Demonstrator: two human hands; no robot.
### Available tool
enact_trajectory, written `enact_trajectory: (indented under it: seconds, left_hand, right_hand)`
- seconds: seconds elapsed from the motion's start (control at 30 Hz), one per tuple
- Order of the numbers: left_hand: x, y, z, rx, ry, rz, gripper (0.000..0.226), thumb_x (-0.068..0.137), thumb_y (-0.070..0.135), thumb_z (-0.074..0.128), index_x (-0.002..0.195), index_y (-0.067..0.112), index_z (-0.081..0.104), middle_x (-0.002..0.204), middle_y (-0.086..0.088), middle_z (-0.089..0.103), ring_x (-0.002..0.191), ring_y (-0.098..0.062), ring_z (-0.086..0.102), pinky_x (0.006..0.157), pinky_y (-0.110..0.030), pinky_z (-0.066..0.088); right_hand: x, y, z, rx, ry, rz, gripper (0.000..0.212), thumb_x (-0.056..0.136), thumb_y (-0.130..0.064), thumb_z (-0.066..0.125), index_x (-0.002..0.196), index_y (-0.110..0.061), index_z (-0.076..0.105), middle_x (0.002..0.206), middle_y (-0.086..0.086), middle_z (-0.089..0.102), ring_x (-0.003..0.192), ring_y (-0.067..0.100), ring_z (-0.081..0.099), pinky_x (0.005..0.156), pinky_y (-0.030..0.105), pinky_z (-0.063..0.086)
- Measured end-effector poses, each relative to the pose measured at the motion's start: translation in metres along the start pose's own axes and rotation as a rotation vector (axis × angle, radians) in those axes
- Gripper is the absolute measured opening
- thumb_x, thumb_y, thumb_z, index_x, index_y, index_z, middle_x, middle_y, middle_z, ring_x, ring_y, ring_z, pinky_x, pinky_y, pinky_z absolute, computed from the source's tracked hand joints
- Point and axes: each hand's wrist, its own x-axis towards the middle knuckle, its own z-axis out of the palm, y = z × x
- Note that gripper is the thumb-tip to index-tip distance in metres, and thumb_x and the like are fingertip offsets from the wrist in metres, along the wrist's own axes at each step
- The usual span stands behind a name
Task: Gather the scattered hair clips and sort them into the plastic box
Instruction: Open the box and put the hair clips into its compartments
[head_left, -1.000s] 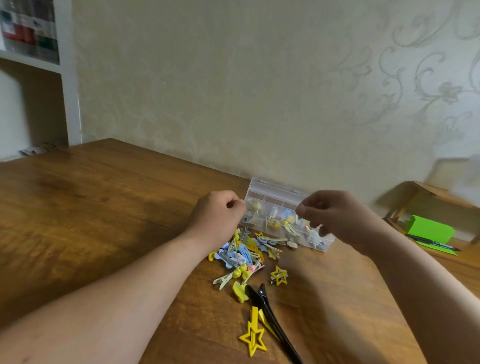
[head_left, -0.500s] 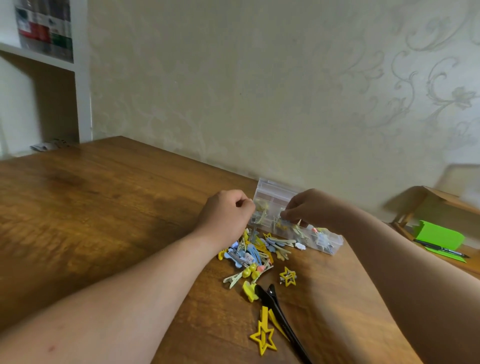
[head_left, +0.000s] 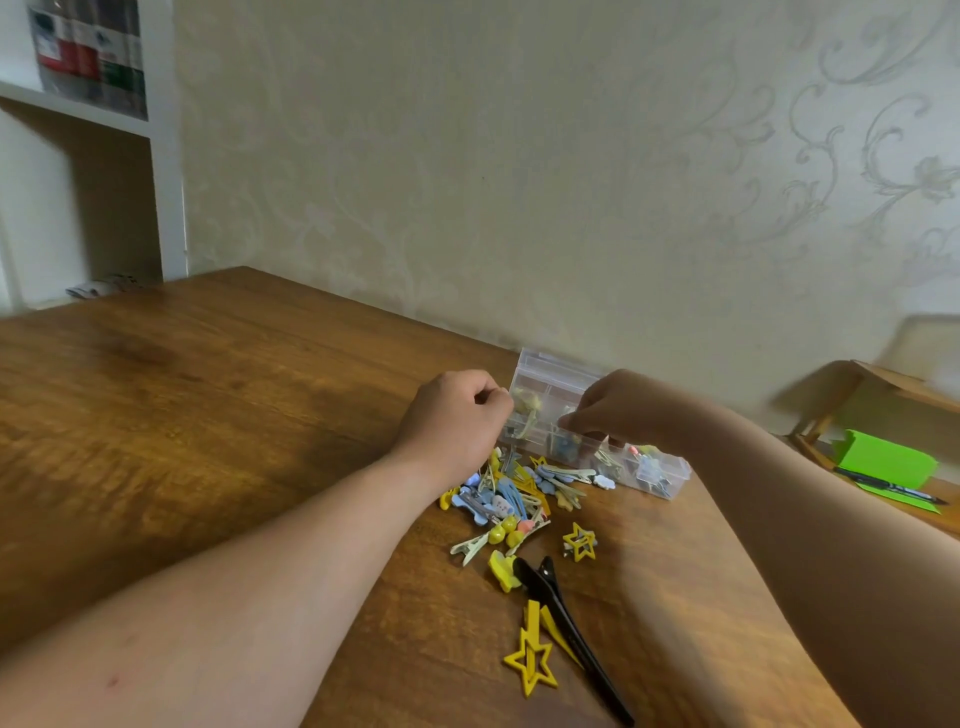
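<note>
Wooden table (head_left: 208, 415) carries plastic box (head_left: 550, 371) and loose hair clips (head_left: 506, 501). Left hand (head_left: 454, 415) and right hand (head_left: 623, 405) curl at the box; held contents indiscernible. Risk: a push likely shifts the box, mixing compartments.

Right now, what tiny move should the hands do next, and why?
Probably the right hand should move to the pile of hair clips for another: its fingertips dip into the plastic box, and many clips lie loose on the table beside it. Whether it holds one is unclear.
</note>
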Motion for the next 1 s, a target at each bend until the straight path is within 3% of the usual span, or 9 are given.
enact_trajectory:
  seconds: [0.13, 0.23, 0.33, 0.43, 0.57, 0.67, 0.77, 0.93, 1.0]
  left_hand:
    - [0.001, -0.001, 0.001, -0.009, -0.005, -0.006, 0.032, 0.104, 0.03, 0.058, 0.083, 0.011, 0.072, 0.082, -0.011, 0.073, 0.079, -0.032, 0.068, 0.064, -0.037, 0.048]
    - [0.001, -0.002, 0.001, -0.014, -0.013, 0.001, 0.032, 0.104, 0.03, 0.057, 0.083, 0.011, 0.073, 0.08, -0.011, 0.072, 0.078, -0.031, 0.067, 0.065, -0.037, 0.047]
    - [0.001, -0.002, 0.001, -0.011, -0.014, 0.005, 0.032, 0.103, 0.029, 0.057, 0.083, 0.011, 0.073, 0.076, -0.01, 0.07, 0.066, -0.021, 0.06, 0.062, -0.035, 0.045]
    - [0.001, -0.002, 0.0, -0.003, -0.014, -0.002, 0.031, 0.103, 0.03, 0.057, 0.085, 0.011, 0.074, 0.076, -0.01, 0.071, 0.061, -0.019, 0.057, 0.06, -0.035, 0.044]
    - [0.001, -0.001, -0.001, 0.011, -0.004, -0.03, 0.03, 0.102, 0.031, 0.057, 0.088, 0.01, 0.075, 0.083, -0.009, 0.074, 0.072, -0.028, 0.065, 0.062, -0.034, 0.045]
    - [0.0, 0.001, -0.001, 0.023, -0.004, -0.03, 0.029, 0.102, 0.03, 0.058, 0.088, 0.011, 0.075, 0.083, -0.009, 0.073, 0.065, -0.018, 0.058, 0.061, -0.033, 0.045]
    - [-0.001, 0.002, -0.002, 0.034, -0.004, -0.025, 0.027, 0.103, 0.028, 0.059, 0.088, 0.013, 0.076, 0.081, -0.005, 0.073, 0.061, -0.012, 0.055, 0.06, -0.031, 0.044]
    - [0.0, 0.002, -0.001, 0.019, 0.011, -0.022, 0.027, 0.102, 0.024, 0.061, 0.083, 0.012, 0.076, 0.077, -0.004, 0.073, 0.06, -0.01, 0.054, 0.062, -0.031, 0.046]
    - [-0.001, 0.002, -0.001, 0.021, 0.006, -0.025, 0.027, 0.102, 0.024, 0.061, 0.084, 0.013, 0.077, 0.078, -0.003, 0.073, 0.06, -0.01, 0.055, 0.063, -0.031, 0.047]
  right_hand:
    - [-0.006, 0.003, -0.003, 0.014, 0.088, -0.012, 0.029, 0.098, -0.036, 0.072, 0.089, -0.009, 0.076, 0.078, 0.0, 0.078, 0.057, 0.01, 0.06, 0.052, 0.021, 0.044]
    - [-0.021, 0.004, -0.008, 0.026, 0.316, -0.061, 0.025, 0.099, -0.036, 0.067, 0.086, -0.017, 0.072, 0.08, -0.001, 0.077, 0.053, 0.011, 0.057, 0.053, 0.025, 0.045]
    - [-0.05, 0.008, -0.004, 0.248, 0.476, -0.127, 0.021, 0.099, -0.034, 0.066, 0.085, -0.019, 0.072, 0.079, -0.002, 0.075, 0.048, 0.008, 0.051, 0.052, 0.025, 0.041]
    - [-0.077, 0.016, 0.015, 0.365, 0.534, -0.159, 0.021, 0.098, -0.035, 0.068, 0.082, -0.023, 0.071, 0.076, -0.003, 0.074, 0.056, 0.01, 0.056, 0.057, 0.028, 0.043]
    - [-0.086, 0.028, 0.045, 0.379, 0.469, -0.179, 0.017, 0.097, -0.03, 0.07, 0.081, -0.026, 0.073, 0.075, -0.013, 0.072, 0.067, 0.002, 0.062, 0.062, 0.023, 0.046]
    - [-0.088, 0.034, 0.054, 0.337, 0.394, -0.186, 0.009, 0.099, -0.027, 0.069, 0.093, -0.032, 0.074, 0.077, -0.017, 0.072, 0.073, -0.004, 0.065, 0.063, 0.02, 0.049]
    - [-0.089, 0.037, 0.058, 0.175, 0.325, -0.199, 0.018, 0.101, -0.027, 0.063, 0.113, -0.038, 0.072, 0.079, -0.021, 0.074, 0.074, -0.006, 0.066, 0.065, 0.018, 0.052]
    - [-0.087, 0.036, 0.059, -0.054, 0.309, -0.213, 0.032, 0.105, -0.036, 0.056, 0.134, -0.046, 0.067, 0.124, -0.015, 0.069, 0.101, 0.009, 0.063, 0.077, 0.027, 0.047]
    - [-0.087, 0.035, 0.058, -0.091, 0.307, -0.22, 0.034, 0.105, -0.037, 0.055, 0.136, -0.045, 0.066, 0.13, -0.014, 0.066, 0.111, 0.012, 0.063, 0.078, 0.027, 0.046]
